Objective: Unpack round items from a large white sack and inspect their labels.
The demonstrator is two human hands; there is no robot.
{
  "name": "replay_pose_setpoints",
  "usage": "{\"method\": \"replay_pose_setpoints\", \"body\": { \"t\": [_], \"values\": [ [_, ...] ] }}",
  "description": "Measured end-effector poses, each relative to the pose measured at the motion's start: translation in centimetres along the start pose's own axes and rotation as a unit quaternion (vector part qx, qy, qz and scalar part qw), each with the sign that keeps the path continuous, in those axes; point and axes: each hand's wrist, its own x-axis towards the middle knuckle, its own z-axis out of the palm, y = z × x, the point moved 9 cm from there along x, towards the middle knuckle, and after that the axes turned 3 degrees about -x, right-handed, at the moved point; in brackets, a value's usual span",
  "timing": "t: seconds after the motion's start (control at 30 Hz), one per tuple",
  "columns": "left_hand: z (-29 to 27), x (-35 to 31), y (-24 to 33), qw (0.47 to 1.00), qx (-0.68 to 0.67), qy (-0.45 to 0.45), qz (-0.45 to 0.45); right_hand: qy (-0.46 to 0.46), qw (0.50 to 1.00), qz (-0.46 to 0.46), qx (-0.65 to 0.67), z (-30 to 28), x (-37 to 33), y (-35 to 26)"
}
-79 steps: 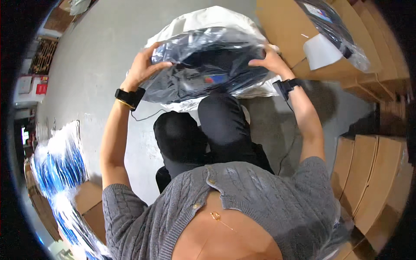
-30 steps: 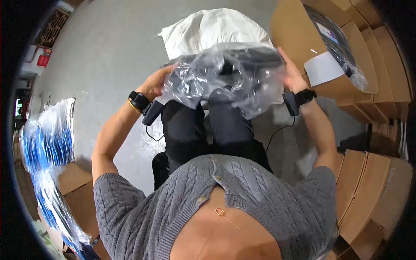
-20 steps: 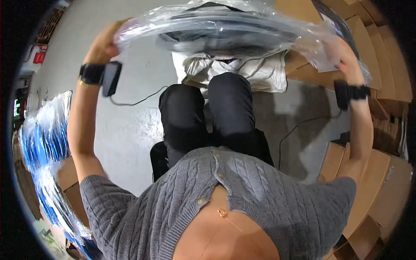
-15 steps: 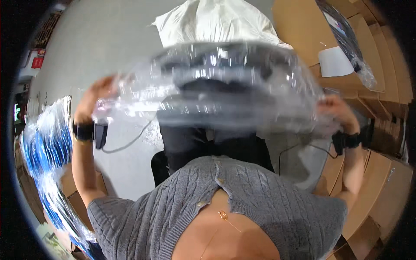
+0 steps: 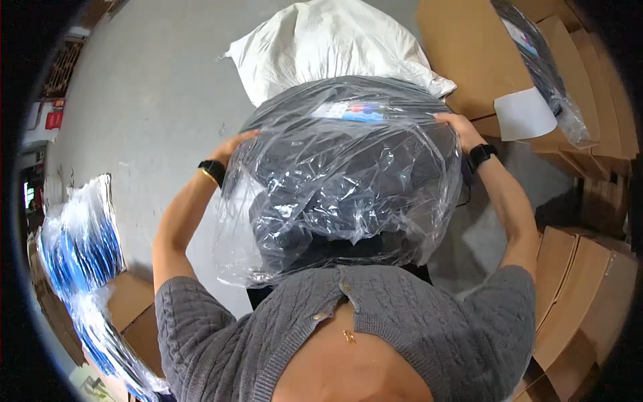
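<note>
A large dark grey, soft-looking item in a clear plastic bag (image 5: 341, 194) lies across my lap. Under the plastic near its far edge is a label (image 5: 351, 111) in white, blue and red. My left hand (image 5: 232, 149) grips the bag's left side, with its fingers over the far edge. At the right side my right hand (image 5: 462, 128) has hold of the bag, fingertips on top of the plastic. The loose part of the bag hangs toward my body, wrinkled and shiny. What the grey item is cannot be made out.
A stuffed white sack (image 5: 328, 47) sits just beyond the bag. Cardboard boxes (image 5: 469, 57) stand at the right, with a white paper sheet (image 5: 526, 114) and another bagged dark item (image 5: 536, 60). Blue items in clear plastic (image 5: 84, 234) are stacked at the left, near a carton (image 5: 130, 298).
The bag, blurred and stretched wide between my raised hands, has come down onto my lap. My hands have moved closer together, and the label now shows.
</note>
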Motion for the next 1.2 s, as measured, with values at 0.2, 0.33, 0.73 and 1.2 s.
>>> {"method": "replay_pose_setpoints", "body": {
  "t": [0.2,0.33,0.73,1.2],
  "values": [
    [-1.1,-4.2,-1.0,0.967,-0.135,0.188,-0.108,0.082,0.971,-0.213,-0.078,2.5,-5.1,-7.9],
    [0.6,-10.1,5.8,0.956,-0.09,0.28,-0.003,0.152,0.88,-0.393,-0.22,5.7,-13.1,-14.0],
    [9.5,-26.9,15.9,0.865,-0.127,0.233,0.426,0.109,0.811,-0.567,0.095,8.6,-27.6,-14.7],
    [13.8,-33.4,24.9,0.916,0.09,0.145,0.364,0.171,0.775,-0.607,0.043,5.4,-32.9,-8.4]
  ]
}}
